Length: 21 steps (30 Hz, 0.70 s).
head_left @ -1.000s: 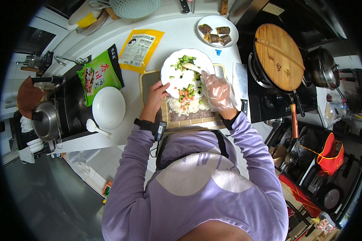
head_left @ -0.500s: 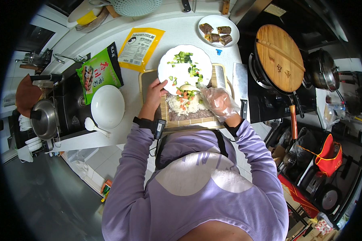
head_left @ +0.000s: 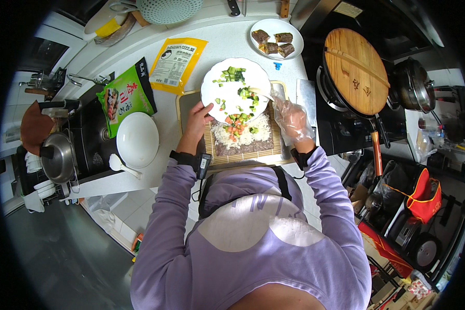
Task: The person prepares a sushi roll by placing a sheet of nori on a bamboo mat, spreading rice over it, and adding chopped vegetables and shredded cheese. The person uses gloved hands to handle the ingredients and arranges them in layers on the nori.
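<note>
Diced vegetables (head_left: 235,74) on plate and rice, with the mat (head_left: 244,157) as reference. The plate (head_left: 207,88) lies over the far part of the mat, its near rim overhanging the rice (head_left: 261,133). Beneath the rice is seaweed (head_left: 243,150), bare in a strip toward the mat's near edge. The left hand (head_left: 194,124) grasps the plate by its left rim, thumb on top; the fingers beneath are hidden. The right hand (head_left: 293,120), in a clear glove, grips the spoon (head_left: 261,93), whose bowl sits near green dice over the mat's far right. Orange and green dice cluster where rim meets rice; which rest on which is hard to tell. Good practice, as judged here: tilt the plate gently with the left hand; draw the dice nearward in short strokes; spread them evenly across the mat's width, not in one central heap; leave the bare strip clean; hold the rim just off the rice. The knife (head_left: 307,95), right of the mat, calls for care with sideways sweeps.
</note>
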Each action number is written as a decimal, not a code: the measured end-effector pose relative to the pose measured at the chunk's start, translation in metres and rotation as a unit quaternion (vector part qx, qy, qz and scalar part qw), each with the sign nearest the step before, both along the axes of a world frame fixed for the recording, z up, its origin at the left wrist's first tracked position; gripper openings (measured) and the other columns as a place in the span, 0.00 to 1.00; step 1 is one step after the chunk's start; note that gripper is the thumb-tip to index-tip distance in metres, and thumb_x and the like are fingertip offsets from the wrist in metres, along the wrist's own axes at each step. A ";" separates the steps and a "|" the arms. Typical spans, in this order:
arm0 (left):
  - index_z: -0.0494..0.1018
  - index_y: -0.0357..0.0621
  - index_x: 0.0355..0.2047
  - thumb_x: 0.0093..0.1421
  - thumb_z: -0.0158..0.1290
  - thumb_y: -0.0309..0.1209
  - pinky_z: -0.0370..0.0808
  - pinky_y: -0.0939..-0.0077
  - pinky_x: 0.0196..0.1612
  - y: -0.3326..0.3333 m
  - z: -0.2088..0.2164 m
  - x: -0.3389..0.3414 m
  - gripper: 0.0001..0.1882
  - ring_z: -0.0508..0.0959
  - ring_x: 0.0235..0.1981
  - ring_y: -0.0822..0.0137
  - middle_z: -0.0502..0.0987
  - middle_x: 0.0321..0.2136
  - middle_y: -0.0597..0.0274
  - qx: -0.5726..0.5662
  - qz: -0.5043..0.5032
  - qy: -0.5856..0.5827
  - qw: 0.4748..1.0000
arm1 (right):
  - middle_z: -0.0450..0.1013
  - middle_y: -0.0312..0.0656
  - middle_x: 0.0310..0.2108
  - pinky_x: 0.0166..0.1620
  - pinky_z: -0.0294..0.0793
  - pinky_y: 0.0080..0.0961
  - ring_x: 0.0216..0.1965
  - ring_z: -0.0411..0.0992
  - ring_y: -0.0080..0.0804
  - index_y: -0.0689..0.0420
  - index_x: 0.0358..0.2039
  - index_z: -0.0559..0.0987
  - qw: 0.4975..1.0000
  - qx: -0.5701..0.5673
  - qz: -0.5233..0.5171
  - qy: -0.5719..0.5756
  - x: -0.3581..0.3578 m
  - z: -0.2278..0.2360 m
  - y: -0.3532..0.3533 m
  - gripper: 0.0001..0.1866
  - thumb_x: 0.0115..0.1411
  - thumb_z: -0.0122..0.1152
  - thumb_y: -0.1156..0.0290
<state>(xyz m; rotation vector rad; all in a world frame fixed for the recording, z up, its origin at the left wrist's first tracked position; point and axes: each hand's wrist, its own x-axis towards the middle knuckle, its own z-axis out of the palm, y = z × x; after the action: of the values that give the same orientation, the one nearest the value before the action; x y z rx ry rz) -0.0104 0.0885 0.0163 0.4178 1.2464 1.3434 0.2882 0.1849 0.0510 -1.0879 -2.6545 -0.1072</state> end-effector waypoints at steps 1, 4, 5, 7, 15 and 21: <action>0.71 0.38 0.49 0.62 0.50 0.26 0.77 0.75 0.42 0.000 0.000 0.000 0.15 0.77 0.42 0.70 0.76 0.43 0.61 0.008 0.002 -0.004 1.000 | 0.72 0.44 0.28 0.29 0.72 0.32 0.27 0.72 0.37 0.58 0.53 0.70 1.000 -0.018 0.011 0.009 0.003 -0.005 -0.003 0.28 0.47 0.58 0.76; 0.72 0.39 0.49 0.62 0.50 0.27 0.76 0.75 0.41 0.000 -0.002 -0.002 0.15 0.77 0.42 0.71 0.76 0.43 0.62 0.009 0.015 -0.012 1.000 | 0.72 0.43 0.29 0.31 0.72 0.30 0.28 0.72 0.36 0.58 0.53 0.70 0.998 -0.050 0.034 0.019 0.011 -0.018 -0.012 0.28 0.48 0.58 0.72; 0.72 0.39 0.49 0.62 0.50 0.27 0.76 0.75 0.41 0.000 -0.003 -0.002 0.15 0.77 0.42 0.71 0.76 0.43 0.62 0.005 0.016 -0.006 1.000 | 0.71 0.43 0.29 0.31 0.72 0.31 0.29 0.72 0.36 0.57 0.54 0.69 0.997 -0.054 0.046 0.019 0.012 -0.021 -0.015 0.29 0.48 0.58 0.71; 0.72 0.40 0.49 0.62 0.50 0.27 0.76 0.75 0.40 0.001 -0.004 -0.003 0.15 0.77 0.42 0.71 0.76 0.44 0.63 0.002 0.016 0.007 1.000 | 0.71 0.44 0.30 0.31 0.72 0.31 0.29 0.71 0.37 0.58 0.54 0.69 0.995 -0.064 0.071 0.030 0.014 -0.021 -0.022 0.30 0.48 0.59 0.69; 0.72 0.40 0.48 0.62 0.50 0.27 0.76 0.75 0.39 0.002 -0.003 -0.007 0.14 0.77 0.41 0.72 0.77 0.43 0.64 0.020 -0.001 -0.002 1.000 | 0.74 0.44 0.33 0.31 0.73 0.34 0.27 0.72 0.42 0.52 0.53 0.72 0.971 -0.139 0.076 0.178 0.011 0.013 -0.022 0.34 0.39 0.62 0.78; 0.73 0.40 0.48 0.61 0.51 0.27 0.76 0.76 0.39 0.003 0.000 -0.008 0.14 0.77 0.40 0.72 0.77 0.42 0.63 0.011 -0.017 0.025 0.999 | 0.72 0.41 0.35 0.31 0.73 0.29 0.29 0.71 0.34 0.51 0.56 0.68 0.994 -0.069 0.004 0.089 -0.009 0.010 0.001 0.29 0.50 0.56 0.76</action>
<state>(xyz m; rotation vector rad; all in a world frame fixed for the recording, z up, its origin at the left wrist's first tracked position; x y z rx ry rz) -0.0186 0.0915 0.0159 0.4892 1.2619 1.3269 0.2791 0.1862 0.0610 -1.0730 -2.5375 0.1708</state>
